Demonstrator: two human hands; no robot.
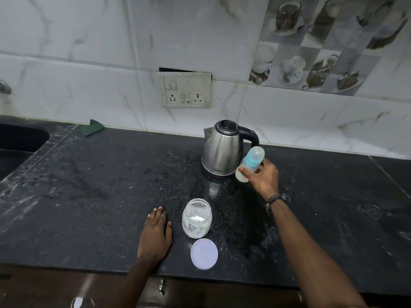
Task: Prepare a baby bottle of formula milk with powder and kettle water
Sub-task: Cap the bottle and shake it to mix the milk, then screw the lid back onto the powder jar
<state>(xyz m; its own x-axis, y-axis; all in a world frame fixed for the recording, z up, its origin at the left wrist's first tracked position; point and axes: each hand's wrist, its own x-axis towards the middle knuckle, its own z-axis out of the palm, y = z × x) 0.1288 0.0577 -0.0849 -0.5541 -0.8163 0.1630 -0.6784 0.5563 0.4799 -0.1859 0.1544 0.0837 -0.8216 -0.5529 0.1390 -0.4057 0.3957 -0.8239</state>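
Note:
My right hand grips a baby bottle with a blue collar and a clear cap, tilted in the air just right of the kettle. The steel kettle with a black handle stands upright on the dark counter, lid shut. An open clear jar with a little white powder at its bottom stands near the front edge. Its pale lid lies flat in front of it. My left hand rests palm down on the counter, just left of the jar, holding nothing.
The black stone counter has a sink at the far left and a green scouring pad by the wall. A socket panel sits on the tiled wall behind the kettle. A cabinet handle shows below the front edge.

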